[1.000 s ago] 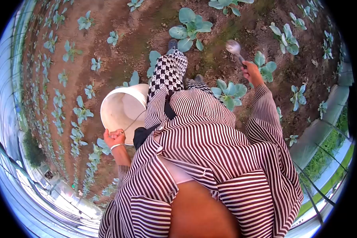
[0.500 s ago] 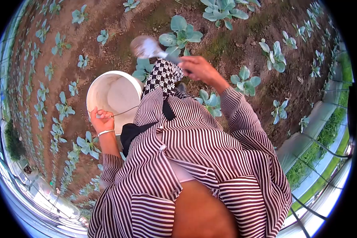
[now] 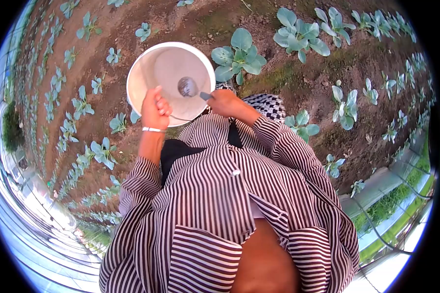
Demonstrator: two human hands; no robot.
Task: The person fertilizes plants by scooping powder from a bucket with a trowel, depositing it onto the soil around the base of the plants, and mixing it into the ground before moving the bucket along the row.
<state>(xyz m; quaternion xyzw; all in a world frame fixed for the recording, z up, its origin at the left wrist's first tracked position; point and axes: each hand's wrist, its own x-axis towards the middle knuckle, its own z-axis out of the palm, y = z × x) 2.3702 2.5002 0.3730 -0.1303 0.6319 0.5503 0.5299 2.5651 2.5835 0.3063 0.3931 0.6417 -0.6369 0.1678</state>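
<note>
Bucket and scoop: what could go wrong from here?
The scoop may knock the wall of the bucket, since its head is inside the mouth and the right hand is close to the rim.

The bucket could swing or tip, as the left hand seems to hold it by the thin wire handle.

The leafy plant close beside the rim might get brushed if the bucket drifts that way.

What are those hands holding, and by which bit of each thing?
The right hand grips a round silvery metal scoop by its grey handle. The left hand holds a round white plastic bucket by its thin wire handle.
</note>
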